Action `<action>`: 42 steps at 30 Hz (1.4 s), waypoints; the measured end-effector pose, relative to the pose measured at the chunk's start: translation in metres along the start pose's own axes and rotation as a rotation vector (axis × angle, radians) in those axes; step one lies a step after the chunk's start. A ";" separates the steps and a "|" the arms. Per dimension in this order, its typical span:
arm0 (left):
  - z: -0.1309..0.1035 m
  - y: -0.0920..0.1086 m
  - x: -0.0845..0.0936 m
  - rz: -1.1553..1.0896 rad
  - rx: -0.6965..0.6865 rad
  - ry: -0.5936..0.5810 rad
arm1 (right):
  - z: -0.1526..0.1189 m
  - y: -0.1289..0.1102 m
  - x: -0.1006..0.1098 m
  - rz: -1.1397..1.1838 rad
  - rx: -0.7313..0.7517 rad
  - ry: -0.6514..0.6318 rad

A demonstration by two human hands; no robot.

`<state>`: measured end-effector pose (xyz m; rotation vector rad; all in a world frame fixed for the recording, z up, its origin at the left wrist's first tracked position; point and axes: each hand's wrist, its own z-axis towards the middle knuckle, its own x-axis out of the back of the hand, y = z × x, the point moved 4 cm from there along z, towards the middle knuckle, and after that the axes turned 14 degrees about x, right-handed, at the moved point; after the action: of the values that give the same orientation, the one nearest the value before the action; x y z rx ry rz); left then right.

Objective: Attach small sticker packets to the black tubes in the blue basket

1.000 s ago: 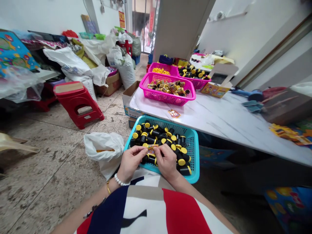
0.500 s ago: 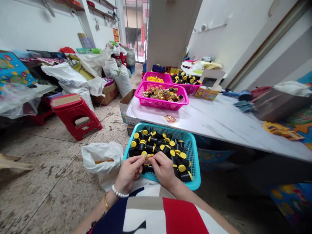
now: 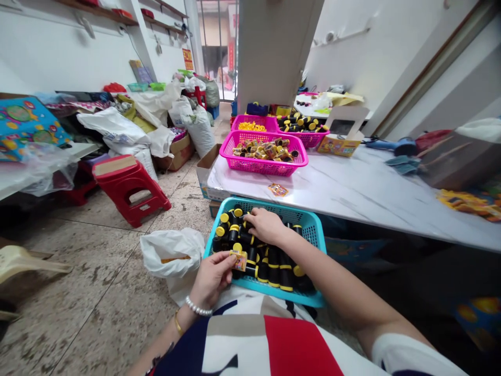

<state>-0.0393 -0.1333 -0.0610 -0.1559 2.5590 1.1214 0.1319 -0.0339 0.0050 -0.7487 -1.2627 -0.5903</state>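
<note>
In the head view, my left hand pinches a small yellow printed label between thumb and fingers, above the near left part of a turquoise basket. That basket is full of black canisters with yellow caps. My right hand reaches across to the basket's far side, fingers curled down onto a black canister; its fingertips are partly hidden among the others. The right forearm covers part of the basket's contents.
A white marble-patterned table bears a pink basket of label-wrapped canisters and a loose printed sheet. Left of the turquoise basket stands an open white sack. A red stool stands farther left on the floor.
My right hand has left the label and moved forward into the basket. The label stays in my left hand, its printed face now showing. The view has shifted slightly.
</note>
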 end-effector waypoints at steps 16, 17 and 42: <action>0.012 0.023 -0.021 -0.444 0.204 -0.228 | -0.061 -0.036 -0.016 1.441 -0.316 0.702; 0.012 0.022 -0.023 -0.451 0.212 -0.244 | -0.062 -0.038 -0.018 1.406 -0.325 0.717; 0.003 0.030 -0.020 -0.107 -0.131 -0.090 | -0.070 -0.057 -0.016 1.069 -0.182 0.781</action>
<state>-0.0268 -0.1115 -0.0350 -0.2651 2.3692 1.2267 0.1289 -0.1245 -0.0098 -1.0672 -0.0036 -0.0618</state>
